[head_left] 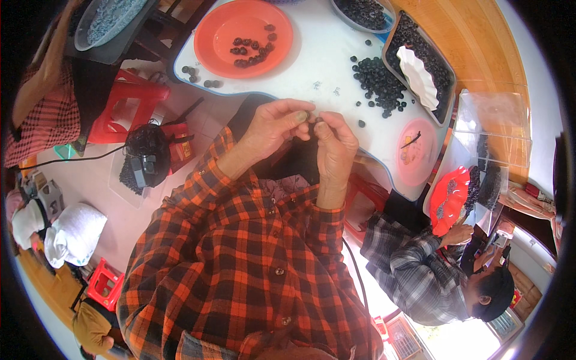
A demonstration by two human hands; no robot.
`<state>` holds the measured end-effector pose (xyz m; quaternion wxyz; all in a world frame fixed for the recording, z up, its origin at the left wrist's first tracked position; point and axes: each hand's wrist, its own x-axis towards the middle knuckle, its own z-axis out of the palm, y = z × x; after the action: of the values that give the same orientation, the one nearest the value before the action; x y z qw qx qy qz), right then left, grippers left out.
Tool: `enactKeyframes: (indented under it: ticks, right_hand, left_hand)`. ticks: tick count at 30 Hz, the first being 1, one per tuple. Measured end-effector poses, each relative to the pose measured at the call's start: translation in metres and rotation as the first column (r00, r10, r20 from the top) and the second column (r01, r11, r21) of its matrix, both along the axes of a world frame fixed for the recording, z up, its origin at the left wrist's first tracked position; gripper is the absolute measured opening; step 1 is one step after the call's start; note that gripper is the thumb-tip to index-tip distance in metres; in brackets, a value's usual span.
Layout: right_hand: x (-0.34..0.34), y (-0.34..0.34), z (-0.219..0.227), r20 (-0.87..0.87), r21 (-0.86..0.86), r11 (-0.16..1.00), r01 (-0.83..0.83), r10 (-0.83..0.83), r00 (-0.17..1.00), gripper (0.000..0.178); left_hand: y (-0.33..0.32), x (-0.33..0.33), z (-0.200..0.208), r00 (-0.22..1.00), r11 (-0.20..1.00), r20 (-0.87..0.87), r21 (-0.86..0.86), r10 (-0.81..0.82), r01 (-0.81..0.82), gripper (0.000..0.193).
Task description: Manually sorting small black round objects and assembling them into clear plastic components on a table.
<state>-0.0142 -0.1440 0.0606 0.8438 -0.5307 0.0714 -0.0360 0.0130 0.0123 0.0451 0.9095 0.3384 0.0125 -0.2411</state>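
My left hand (273, 129) and my right hand (336, 144) meet just off the near edge of the white table (306, 66). Their thumbs and forefingers are pinched together. Between the fingertips is a small dark part (311, 117), mostly covered, so whether it is one piece or two cannot be made out. Ahead and to the left, an orange basin (210, 36) holds several small black round parts (255, 45). A spread of similar black pieces (379, 84) lies on the table to the right of my hands.
At the far right stand a tray of black parts (441, 78) with a white scalloped dish (417, 78) and a round tub (363, 15). A pink plate (417, 150) sits nearer. One person in grey plaid (420, 270) works at right; another's arm (45, 78) shows at left by red stools (129, 102).
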Motion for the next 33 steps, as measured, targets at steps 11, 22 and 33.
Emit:
enactKeyframes:
  ticks: [11, 22, 33]
  right_hand:
    - [0.0017, 0.0037, 0.0086, 0.055, -0.257, 0.963, 0.082, -0.07, 0.996, 0.018]
    - [0.0029, 0.0043, 0.0069, 0.075, -0.344, 0.936, 0.076, -0.053, 0.996, 0.018]
    - [0.003, 0.0046, 0.0082, 0.09, -0.393, 0.917, 0.063, -0.03, 0.996, 0.016]
  left_hand:
    - [-0.0021, 0.0012, -0.0076, 0.995, 0.985, -0.092, -0.172, -0.029, 0.013, 0.029]
    - [-0.0047, 0.0006, -0.0018, 0.993, 0.989, -0.115, -0.147, -0.006, -0.011, 0.029]
    - [-0.0033, -0.0002, -0.0058, 0.995, 0.991, -0.1, -0.134, -0.01, -0.004, 0.028]
